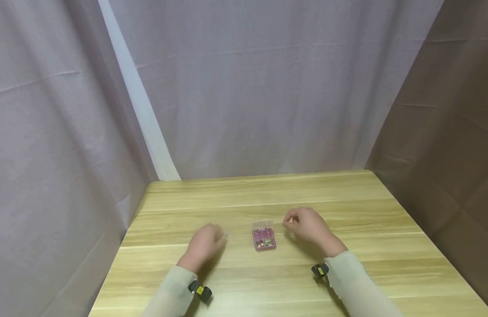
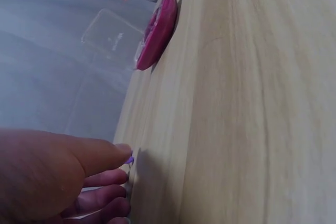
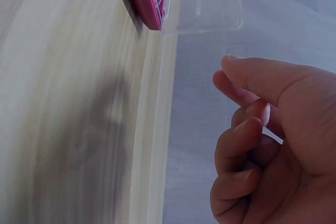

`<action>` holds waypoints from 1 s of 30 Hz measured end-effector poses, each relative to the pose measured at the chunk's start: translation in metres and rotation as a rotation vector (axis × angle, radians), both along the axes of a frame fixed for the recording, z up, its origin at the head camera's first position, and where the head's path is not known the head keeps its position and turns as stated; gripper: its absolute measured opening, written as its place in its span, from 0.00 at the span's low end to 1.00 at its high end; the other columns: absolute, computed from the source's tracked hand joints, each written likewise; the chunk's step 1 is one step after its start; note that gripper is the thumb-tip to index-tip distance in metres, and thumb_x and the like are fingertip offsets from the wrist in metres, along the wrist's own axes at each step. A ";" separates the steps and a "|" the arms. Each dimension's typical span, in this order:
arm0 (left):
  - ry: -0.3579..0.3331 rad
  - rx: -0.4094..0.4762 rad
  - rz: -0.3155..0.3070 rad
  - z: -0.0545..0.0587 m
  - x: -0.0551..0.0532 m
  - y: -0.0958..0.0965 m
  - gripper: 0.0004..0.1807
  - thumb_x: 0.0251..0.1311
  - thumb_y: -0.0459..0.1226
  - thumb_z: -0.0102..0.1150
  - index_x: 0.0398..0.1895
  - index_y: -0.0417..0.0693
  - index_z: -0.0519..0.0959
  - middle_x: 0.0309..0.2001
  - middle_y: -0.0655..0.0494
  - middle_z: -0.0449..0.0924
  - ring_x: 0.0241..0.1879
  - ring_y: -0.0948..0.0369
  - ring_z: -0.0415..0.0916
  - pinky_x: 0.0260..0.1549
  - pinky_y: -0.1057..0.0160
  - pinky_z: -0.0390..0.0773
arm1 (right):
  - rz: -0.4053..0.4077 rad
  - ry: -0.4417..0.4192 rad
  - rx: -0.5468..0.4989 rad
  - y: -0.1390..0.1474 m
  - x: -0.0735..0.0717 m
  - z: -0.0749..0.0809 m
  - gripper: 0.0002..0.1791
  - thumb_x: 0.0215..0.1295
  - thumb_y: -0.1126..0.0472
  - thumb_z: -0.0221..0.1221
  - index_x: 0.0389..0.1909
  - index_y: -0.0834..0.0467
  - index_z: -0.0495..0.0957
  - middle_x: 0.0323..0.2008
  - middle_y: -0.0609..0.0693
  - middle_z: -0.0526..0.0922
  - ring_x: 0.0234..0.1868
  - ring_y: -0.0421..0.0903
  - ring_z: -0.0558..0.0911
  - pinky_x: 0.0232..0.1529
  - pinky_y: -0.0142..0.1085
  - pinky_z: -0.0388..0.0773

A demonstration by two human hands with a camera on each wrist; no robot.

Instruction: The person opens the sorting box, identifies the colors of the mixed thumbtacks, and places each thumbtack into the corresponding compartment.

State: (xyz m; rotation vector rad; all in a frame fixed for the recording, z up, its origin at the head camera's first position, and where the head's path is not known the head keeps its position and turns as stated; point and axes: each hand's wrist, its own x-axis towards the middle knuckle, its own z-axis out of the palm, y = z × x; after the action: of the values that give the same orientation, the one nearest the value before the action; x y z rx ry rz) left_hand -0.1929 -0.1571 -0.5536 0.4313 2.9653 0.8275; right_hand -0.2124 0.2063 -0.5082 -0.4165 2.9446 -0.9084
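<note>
A small pink compartment box (image 1: 264,247) lies on the table between the hands, its clear lid (image 2: 113,38) swung open. Several tiny coloured pieces sit in its near compartments. To the left of the box, the left hand (image 1: 206,243) pinches a tiny purple piece (image 2: 130,159) between thumb and forefinger; its exact kind is too small to tell. On the other side, the right hand (image 1: 308,225) is raised above the table, thumb and forefinger tips together, other fingers curled. A very faint thin clear thread seems to run from those fingertips; its far end is hidden.
The wood-grain table (image 1: 180,207) is bordered by grey curtains (image 1: 244,110) at the back and left, and a brown curtain (image 1: 446,154) at the right. Each wrist carries a small black camera (image 1: 200,290).
</note>
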 end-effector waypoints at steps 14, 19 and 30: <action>0.077 -0.034 -0.020 -0.010 -0.003 0.011 0.17 0.72 0.33 0.64 0.25 0.54 0.70 0.25 0.60 0.68 0.28 0.61 0.66 0.31 0.60 0.74 | -0.019 -0.021 -0.006 0.011 0.002 0.004 0.03 0.75 0.55 0.70 0.40 0.47 0.90 0.20 0.43 0.75 0.19 0.41 0.70 0.25 0.38 0.70; 0.142 -0.042 -0.040 -0.005 -0.006 0.013 0.17 0.71 0.33 0.63 0.24 0.54 0.70 0.24 0.60 0.68 0.27 0.60 0.68 0.32 0.57 0.77 | -0.013 -0.039 -0.024 0.010 0.001 0.006 0.03 0.75 0.55 0.70 0.42 0.50 0.90 0.21 0.43 0.76 0.20 0.42 0.71 0.24 0.37 0.72; 0.160 0.026 -0.071 0.000 -0.009 0.052 0.08 0.74 0.41 0.61 0.35 0.58 0.87 0.35 0.66 0.82 0.38 0.63 0.78 0.45 0.56 0.82 | -0.010 -0.027 -0.034 0.007 -0.003 0.007 0.05 0.76 0.54 0.69 0.42 0.50 0.90 0.22 0.43 0.78 0.20 0.42 0.74 0.24 0.39 0.75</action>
State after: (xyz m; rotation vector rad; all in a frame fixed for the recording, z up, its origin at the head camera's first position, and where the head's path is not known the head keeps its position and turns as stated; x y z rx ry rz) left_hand -0.2018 -0.1049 -0.5535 0.6294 3.0652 0.8639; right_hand -0.2152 0.2131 -0.5011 -0.3882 2.9129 -0.9592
